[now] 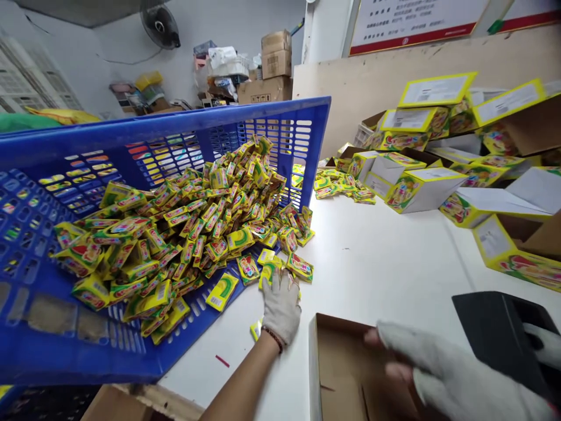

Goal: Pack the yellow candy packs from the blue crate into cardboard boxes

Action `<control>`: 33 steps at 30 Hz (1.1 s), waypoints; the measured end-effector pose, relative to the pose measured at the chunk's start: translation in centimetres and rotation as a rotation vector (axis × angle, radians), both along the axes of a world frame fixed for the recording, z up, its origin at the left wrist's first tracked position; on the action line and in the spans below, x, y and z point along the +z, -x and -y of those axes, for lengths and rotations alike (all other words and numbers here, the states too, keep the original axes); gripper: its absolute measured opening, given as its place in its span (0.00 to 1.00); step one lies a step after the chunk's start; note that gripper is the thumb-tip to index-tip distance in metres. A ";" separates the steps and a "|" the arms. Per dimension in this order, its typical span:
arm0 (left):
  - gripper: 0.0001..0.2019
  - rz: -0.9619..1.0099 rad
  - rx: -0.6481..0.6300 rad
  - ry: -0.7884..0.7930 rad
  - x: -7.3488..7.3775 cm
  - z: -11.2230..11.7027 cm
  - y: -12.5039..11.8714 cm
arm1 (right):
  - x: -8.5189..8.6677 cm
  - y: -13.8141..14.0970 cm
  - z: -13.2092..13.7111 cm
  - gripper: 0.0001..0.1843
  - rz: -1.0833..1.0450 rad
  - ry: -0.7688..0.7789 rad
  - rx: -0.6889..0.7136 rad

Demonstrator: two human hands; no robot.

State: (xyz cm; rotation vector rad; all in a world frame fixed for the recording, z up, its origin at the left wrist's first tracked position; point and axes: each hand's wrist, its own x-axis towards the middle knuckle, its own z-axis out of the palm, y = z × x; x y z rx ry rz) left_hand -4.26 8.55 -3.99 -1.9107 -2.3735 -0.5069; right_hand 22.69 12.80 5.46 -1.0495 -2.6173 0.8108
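Observation:
My left hand (280, 307), in a pale glove with bare fingertips, reaches down to the white table at the crate's open side. Its fingers lie stretched over small yellow-green packs (269, 269), touching them. The packs, possibly small crayon boxes, spill from a large heap (193, 228) inside a tipped blue plastic crate (319, 146). Over an open brown cardboard box (342, 351) hovers my right hand (438, 365), also gloved and somewhat blurred. Its fingers and thumb are apart, with nothing visible between them. The visible inside of that box holds no packs.
Opened yellow-and-white cartons (429, 187) pile up at the right rear, beside more loose packs (342, 184). A black angular holder (495, 327) stands at right. A small red strip (222, 361) lies near the table's front edge. Brown boxes (276, 55) are stacked behind.

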 end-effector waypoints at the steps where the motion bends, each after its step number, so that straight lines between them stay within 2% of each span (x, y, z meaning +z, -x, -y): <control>1: 0.19 0.005 -0.007 -0.075 -0.7 0.1 0.3 | 0.7 1.8 -2.0 0.22 -0.009 0.046 0.001; 4: 0.11 0.060 0.038 -0.377 -2.1 0.2 1.8 | 1.4 8.0 -9.2 0.34 -0.150 0.144 -0.025; 7: 0.11 0.030 0.152 -0.564 -2.0 0.2 4.0 | -0.4 14.0 -16.3 0.40 -0.253 0.193 -0.248; 9: 0.14 -0.037 0.244 -0.563 -1.7 0.1 5.4 | -2.0 17.4 -20.1 0.43 -0.276 0.188 -0.305; 11: 0.19 -0.096 0.331 -0.491 -1.4 0.0 6.4 | -3.5 20.1 -22.7 0.41 -0.293 0.199 -0.291; 14: 0.25 -0.114 0.378 -0.369 -1.6 -0.2 6.9 | -5.4 22.9 -24.0 0.36 -0.329 0.256 -0.221; 18: 0.29 -0.048 0.316 -0.334 -1.8 -0.1 6.8 | -7.6 23.7 -21.9 0.37 -0.363 0.301 -0.166; 20: 0.31 -0.007 0.266 -0.337 -1.5 0.1 6.8 | -8.2 22.7 -19.7 0.36 -0.363 0.315 -0.141; 22: 0.34 0.020 0.176 -0.306 -0.8 0.3 6.7 | -8.2 21.0 -17.1 0.35 -0.340 0.339 -0.058; 24: 0.35 0.036 0.090 -0.229 0.0 0.5 6.4 | -7.5 19.0 -14.2 0.34 -0.253 0.376 0.126; 26: 0.33 0.058 0.083 -0.110 0.8 0.7 6.0 | -6.0 17.0 -11.2 0.34 -0.118 0.398 0.314; 27: 0.30 0.068 0.099 -0.039 1.1 0.9 5.7 | -5.0 15.9 -9.8 0.34 -0.063 0.384 0.350; 30: 0.22 0.062 0.126 0.133 2.0 2.3 4.8 | -2.0 12.1 -5.9 0.35 -0.011 0.218 0.235; 33: 0.23 0.030 0.105 0.229 2.9 4.6 4.2 | -0.4 7.5 -2.5 0.29 0.003 0.021 0.202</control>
